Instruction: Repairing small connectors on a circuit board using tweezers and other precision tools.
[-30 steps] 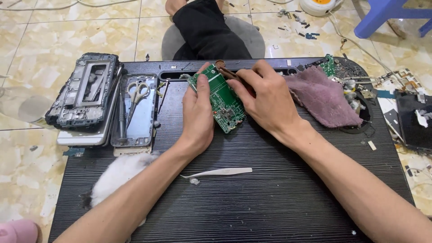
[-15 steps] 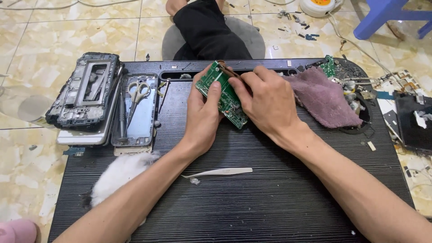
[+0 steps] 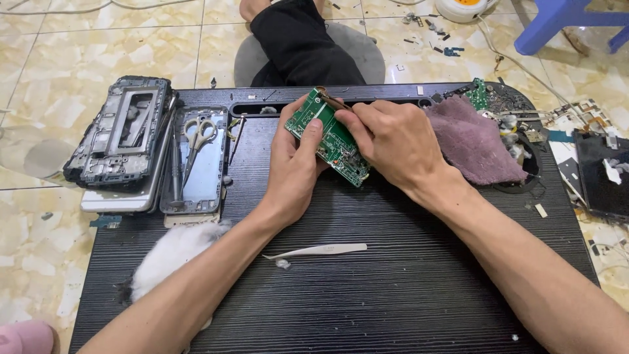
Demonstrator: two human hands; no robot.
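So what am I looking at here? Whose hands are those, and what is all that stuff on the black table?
The picture comes from a camera worn on a person's head, looking down, so the two bare arms belong to that person. The left hand holds a green circuit board tilted up off the low black table. The right hand grips a thin brownish tool whose tip meets the board's top edge; I cannot tell what kind of tool it is. On the left lie stacked phone frames and a phone shell with scissors in it. White tweezers and a tuft of white cotton lie near the front. A purple cloth sits on the right, with small electronic parts beside it.
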